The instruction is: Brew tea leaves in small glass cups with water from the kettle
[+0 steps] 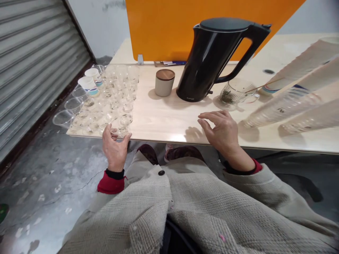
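At the table's front left, my left hand (116, 148) has thumb and fingers around a clear plastic cup (121, 132) in the front row. Behind it stand many clear cups (108, 95) packed together, several with dark bits like tea leaves inside. My right hand (221, 132) hovers over the table's front edge, thumb and fingertips brought together in a pinch. Whatever lies between those fingertips is too small to make out. Beyond it, a ribbed glass cup (239, 92) with a handle contains dark tea leaves and a thin stick (265, 85).
A black electric kettle (212, 60) and a grey canister (164, 84) with a wooden lid stand mid-table before an orange partition (159, 31). Long stacks of clear cups (283, 106) and paper cups (304, 67) occupy the right. Two paper cups (88, 85) stand at left.
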`<state>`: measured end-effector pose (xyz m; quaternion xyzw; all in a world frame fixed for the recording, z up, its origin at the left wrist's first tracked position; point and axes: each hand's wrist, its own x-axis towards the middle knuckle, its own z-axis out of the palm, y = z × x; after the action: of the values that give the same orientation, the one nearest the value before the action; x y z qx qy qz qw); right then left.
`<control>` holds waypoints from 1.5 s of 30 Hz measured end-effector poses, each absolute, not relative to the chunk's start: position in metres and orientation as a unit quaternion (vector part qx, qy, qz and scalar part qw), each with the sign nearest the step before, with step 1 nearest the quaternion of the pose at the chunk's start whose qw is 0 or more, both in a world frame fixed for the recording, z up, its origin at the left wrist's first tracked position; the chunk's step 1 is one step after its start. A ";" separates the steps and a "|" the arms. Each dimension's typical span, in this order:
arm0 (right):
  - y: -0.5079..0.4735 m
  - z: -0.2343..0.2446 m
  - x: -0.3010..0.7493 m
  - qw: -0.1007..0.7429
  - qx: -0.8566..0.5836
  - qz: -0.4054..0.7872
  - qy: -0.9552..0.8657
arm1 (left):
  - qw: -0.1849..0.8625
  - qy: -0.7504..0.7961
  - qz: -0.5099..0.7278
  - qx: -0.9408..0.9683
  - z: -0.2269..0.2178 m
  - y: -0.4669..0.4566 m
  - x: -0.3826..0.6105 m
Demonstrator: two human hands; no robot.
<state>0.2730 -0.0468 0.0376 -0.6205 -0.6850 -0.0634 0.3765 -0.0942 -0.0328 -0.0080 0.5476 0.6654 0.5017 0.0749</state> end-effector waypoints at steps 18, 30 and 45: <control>-0.035 0.024 0.219 0.392 -0.535 0.050 -0.747 | 0.073 0.654 0.531 0.533 -0.011 -0.034 -0.092; -0.036 0.062 0.175 0.365 -0.404 0.292 -0.786 | 0.124 0.534 0.504 0.667 0.008 -0.057 -0.030; 0.006 0.050 0.159 0.417 -0.491 0.291 -0.708 | 0.134 0.500 0.471 0.714 -0.012 -0.012 -0.029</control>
<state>0.1590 0.0060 0.0502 -0.4911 -0.7075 0.2906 0.4168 -0.0286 -0.0119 -0.0121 0.7143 0.4996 0.4714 0.1343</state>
